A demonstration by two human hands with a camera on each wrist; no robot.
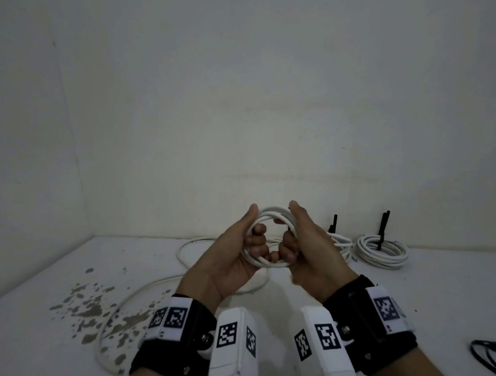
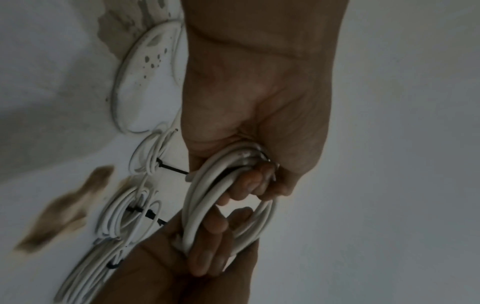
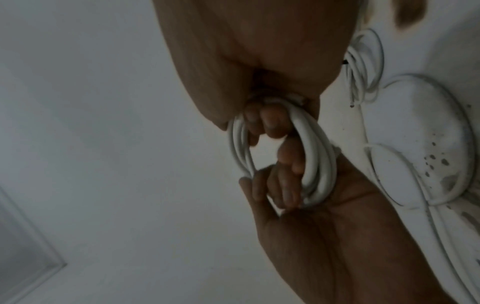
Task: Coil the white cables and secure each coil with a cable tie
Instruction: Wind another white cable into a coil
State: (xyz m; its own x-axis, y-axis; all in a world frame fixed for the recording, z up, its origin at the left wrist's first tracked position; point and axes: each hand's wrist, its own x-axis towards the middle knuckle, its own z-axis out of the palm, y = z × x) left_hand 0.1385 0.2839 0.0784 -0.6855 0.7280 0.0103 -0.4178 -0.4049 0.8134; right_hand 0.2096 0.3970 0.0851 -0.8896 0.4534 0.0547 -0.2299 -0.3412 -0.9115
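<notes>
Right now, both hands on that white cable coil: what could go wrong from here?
1. The hand-held white cable coil shows no fastened tie; if the left hand or right hand lets go to fetch one, its loops may spring open.
2. The loose black cable ties lie far to the right, a long one-handed reach.
3. The uncoiled white cable on the table could snag.

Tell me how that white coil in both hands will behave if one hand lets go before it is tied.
The white coil would probably spring apart: its loops already sit uneven, and no tie shows on it. It looks fairly stiff, holding a round shape between the left hand and right hand. Probably light; a finger grip carries it.
</notes>
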